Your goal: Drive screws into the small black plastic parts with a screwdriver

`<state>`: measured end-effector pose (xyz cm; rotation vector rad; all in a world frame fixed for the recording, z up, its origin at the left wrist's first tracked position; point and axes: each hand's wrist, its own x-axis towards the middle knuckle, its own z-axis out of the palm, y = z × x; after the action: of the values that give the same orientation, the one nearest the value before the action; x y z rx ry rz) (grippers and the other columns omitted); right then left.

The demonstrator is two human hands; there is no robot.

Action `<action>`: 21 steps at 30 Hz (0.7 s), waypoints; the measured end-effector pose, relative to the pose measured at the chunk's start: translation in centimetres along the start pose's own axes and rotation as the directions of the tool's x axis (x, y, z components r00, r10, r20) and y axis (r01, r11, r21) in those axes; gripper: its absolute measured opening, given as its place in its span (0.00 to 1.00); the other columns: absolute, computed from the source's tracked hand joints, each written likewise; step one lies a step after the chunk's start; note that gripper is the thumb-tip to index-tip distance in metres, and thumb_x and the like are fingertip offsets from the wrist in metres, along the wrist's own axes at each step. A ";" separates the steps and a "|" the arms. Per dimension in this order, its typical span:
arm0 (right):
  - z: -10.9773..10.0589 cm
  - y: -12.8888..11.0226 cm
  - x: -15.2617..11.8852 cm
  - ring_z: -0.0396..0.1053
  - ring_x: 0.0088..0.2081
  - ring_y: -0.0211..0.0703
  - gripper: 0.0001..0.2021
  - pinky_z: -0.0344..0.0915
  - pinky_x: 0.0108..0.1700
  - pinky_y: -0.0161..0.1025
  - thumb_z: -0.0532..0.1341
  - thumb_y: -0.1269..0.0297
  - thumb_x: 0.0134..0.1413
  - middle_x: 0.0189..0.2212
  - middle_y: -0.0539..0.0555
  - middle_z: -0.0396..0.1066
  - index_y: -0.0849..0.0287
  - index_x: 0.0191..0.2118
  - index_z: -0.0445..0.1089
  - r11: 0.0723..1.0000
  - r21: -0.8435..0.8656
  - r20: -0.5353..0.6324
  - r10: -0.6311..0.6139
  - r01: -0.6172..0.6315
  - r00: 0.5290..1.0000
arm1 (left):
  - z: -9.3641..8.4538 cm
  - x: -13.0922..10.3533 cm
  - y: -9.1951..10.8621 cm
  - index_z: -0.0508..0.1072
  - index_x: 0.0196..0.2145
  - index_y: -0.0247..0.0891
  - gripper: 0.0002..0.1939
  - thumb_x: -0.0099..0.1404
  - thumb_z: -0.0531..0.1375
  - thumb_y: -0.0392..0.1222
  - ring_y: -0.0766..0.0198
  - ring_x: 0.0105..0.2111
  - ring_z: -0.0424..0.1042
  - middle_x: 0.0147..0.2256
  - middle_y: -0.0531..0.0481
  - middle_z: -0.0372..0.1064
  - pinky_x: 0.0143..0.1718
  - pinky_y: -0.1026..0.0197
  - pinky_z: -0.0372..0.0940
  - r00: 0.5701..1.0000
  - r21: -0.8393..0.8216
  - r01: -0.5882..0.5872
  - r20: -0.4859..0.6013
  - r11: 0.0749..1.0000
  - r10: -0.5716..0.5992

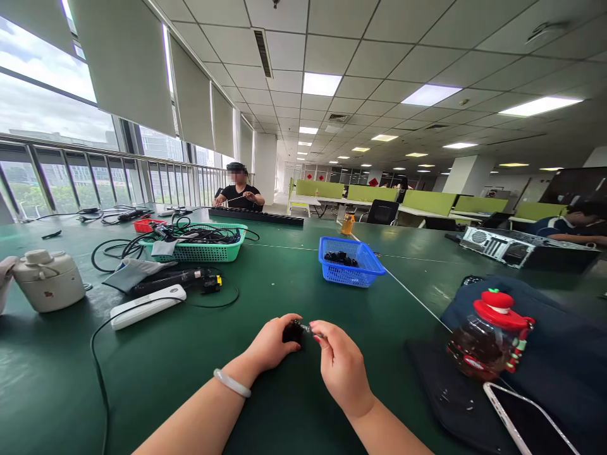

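Note:
Low over the green table [284, 291], my left hand [272, 344] is closed around a small black object [293, 332]; its kind is too small and covered to make out. My right hand [342, 366] pinches a small greyish piece [307, 329] at the black object's right side. Whether the two pieces are joined cannot be told. Beyond my hands stands a blue plastic basket [353, 278] with several small black parts [341, 258] in it.
At the left are a green basket [208, 253] of cables, a white power strip [149, 308] and a beige jug [50, 281]. A red-lidded jar [488, 341] and phone [531, 420] lie right. A person [239, 193] sits across; a metal computer case [526, 248] is far right.

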<state>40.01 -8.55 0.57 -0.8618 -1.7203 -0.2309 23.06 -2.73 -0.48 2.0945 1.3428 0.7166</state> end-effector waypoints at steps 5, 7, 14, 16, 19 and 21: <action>-0.1 1.1 -0.2 0.75 0.36 0.42 0.08 0.73 0.39 0.37 0.53 0.69 0.61 0.35 0.53 0.76 0.55 0.40 0.69 0.974 0.039 -0.037 0.225 -0.223 0.974 | 0.0 0.0 0.0 0.68 0.54 0.43 0.31 0.50 0.65 0.37 0.56 0.46 0.70 0.45 0.48 0.72 0.51 0.57 0.62 1.000 0.021 0.028 -0.006 0.999 -0.028; -0.1 1.5 -0.1 0.76 0.36 0.42 0.07 0.73 0.39 0.37 0.53 0.67 0.60 0.35 0.53 0.76 0.55 0.39 0.68 0.942 0.070 -0.042 0.331 -0.328 0.943 | 0.0 0.0 0.0 0.67 0.55 0.43 0.33 0.50 0.65 0.38 0.56 0.47 0.70 0.46 0.47 0.72 0.52 0.56 0.61 0.999 0.029 0.034 -0.001 0.999 -0.034; 0.4 3.6 -0.5 0.76 0.36 0.47 0.08 0.72 0.40 0.42 0.58 0.58 0.56 0.36 0.58 0.76 0.57 0.37 0.67 0.749 0.283 -0.054 0.636 -0.599 0.770 | -0.2 -0.1 0.1 0.64 0.58 0.42 0.35 0.51 0.64 0.39 0.55 0.47 0.70 0.46 0.48 0.72 0.52 0.56 0.61 0.999 0.034 0.034 -0.002 0.999 -0.034; 0.6 4.4 -0.8 0.76 0.35 0.49 0.10 0.72 0.40 0.44 0.59 0.56 0.54 0.36 0.58 0.77 0.57 0.36 0.67 0.697 0.312 -0.053 0.691 -0.645 0.721 | -0.2 -0.1 0.2 0.64 0.58 0.42 0.35 0.51 0.64 0.38 0.55 0.46 0.70 0.45 0.49 0.72 0.51 0.56 0.61 1.000 0.023 0.015 0.002 1.000 -0.015; 0.8 5.6 -1.2 0.77 0.34 0.50 0.12 0.73 0.39 0.45 0.60 0.53 0.52 0.35 0.58 0.77 0.58 0.35 0.67 0.635 0.329 -0.046 0.750 -0.699 0.660 | -0.2 -0.1 0.2 0.63 0.58 0.42 0.35 0.51 0.63 0.37 0.55 0.48 0.69 0.45 0.50 0.73 0.53 0.56 0.59 1.000 0.008 0.001 0.012 1.000 -0.001; 0.8 6.1 -1.2 0.77 0.33 0.50 0.14 0.73 0.37 0.45 0.61 0.52 0.51 0.34 0.58 0.77 0.58 0.35 0.67 0.605 0.347 -0.056 0.776 -0.717 0.628 | -0.2 -0.1 0.2 0.63 0.58 0.42 0.35 0.51 0.63 0.37 0.55 0.48 0.68 0.45 0.50 0.73 0.53 0.55 0.59 1.000 0.008 0.005 0.016 1.000 -0.005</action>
<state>43.46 -4.30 -2.46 -1.2149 -1.0239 0.4977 22.97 -2.87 -0.24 2.0986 1.3439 0.6923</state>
